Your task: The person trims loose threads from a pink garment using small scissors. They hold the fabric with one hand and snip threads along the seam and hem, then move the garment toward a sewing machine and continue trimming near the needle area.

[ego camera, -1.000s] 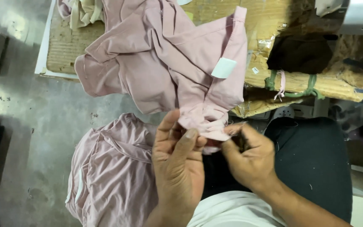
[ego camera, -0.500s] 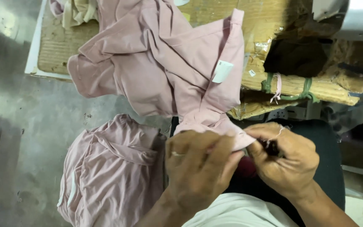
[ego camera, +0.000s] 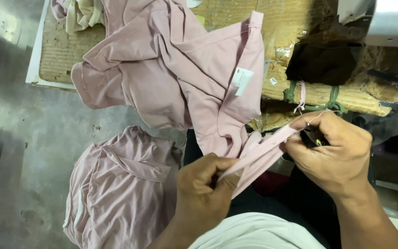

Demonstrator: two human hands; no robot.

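A pale pink garment hangs off the wooden table edge toward my lap, a white label sewn inside it. My left hand pinches the lower end of a folded strap or hem of this garment. My right hand grips the other end and also holds a small dark tool, mostly hidden in the fist. The strip is stretched taut between both hands. A thin loose thread runs up from the right hand.
A pile of pink garments lies on the grey concrete floor at my left. The cardboard-covered table holds cream cloth, a dark fabric piece and a bundle tied with green cord.
My hands have moved apart, the right one going right and up, and the pink strip is now pulled taut between them. The garment has shifted slightly with the pull.
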